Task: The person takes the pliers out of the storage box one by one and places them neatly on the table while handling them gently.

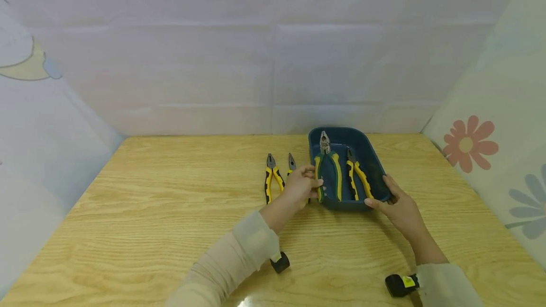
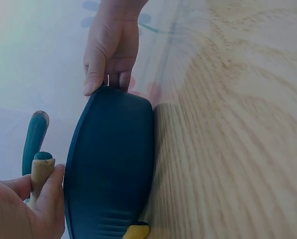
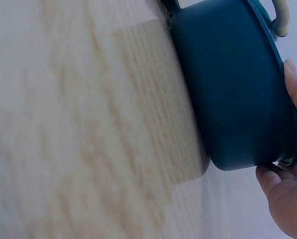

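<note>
Over at the wooden surface point(image 1: 170, 203), the person's left grip point(image 1: 300, 186) pinches 1 handle of the green-and-yellow combination pliers point(image 1: 337, 174), which are at the left side of the blue tray point(image 1: 346, 206), handle ends above its rim. The right grip point(image 1: 398, 206) holds the tray's near right corner, thumb on the rim. Smaller yellow-and-black pliers point(image 1: 364, 185) lie inside, and 2 more pairs sit left of the tray: yellow-handled pliers point(image 1: 268, 186) and dark-nosed pliers point(image 1: 292, 161), partly hidden by the left grip.
</note>
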Demonstrator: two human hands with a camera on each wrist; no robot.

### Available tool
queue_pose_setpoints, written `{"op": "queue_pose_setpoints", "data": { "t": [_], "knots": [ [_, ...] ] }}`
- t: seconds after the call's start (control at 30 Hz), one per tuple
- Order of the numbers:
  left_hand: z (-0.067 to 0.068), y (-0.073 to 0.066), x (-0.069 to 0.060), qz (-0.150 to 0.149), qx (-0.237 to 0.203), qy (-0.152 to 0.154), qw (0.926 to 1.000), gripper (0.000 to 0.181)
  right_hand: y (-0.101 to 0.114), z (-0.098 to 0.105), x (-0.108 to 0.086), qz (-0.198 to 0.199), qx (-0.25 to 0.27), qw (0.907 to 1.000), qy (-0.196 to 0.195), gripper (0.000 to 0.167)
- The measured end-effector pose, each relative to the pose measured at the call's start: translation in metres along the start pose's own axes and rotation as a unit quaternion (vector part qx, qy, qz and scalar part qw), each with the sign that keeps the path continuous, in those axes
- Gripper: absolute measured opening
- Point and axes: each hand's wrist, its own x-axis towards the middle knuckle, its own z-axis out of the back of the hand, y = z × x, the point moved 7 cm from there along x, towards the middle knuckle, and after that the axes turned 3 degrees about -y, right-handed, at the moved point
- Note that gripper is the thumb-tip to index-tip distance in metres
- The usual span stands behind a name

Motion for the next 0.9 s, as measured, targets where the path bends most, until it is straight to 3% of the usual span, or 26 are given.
{"op": "queue_pose_setpoints", "data": {
  "t": [0.37, 0.63, 0.9],
  "knots": [
    [0.01, 0.004, -0.007, 0.008, 0.011, 0.003, 0.9999, 0.042, -0.001, 0.001, 0.0, -0.002, -0.003, 1.0, -0.002, 0.087],
    [0.016, 0.003, -0.014, 0.019, -0.006, 0.005, 0.9998, 0.04, -0.002, 0.001, 0.0, -0.004, 0.0, 1.0, 0.0, 0.088],
    [0.025, 0.007, -0.018, 0.021, 0.01, -0.004, 0.9997, 0.043, -0.002, 0.001, 0.0, -0.006, 0.003, 1.0, -0.001, 0.088]
  ]
}}
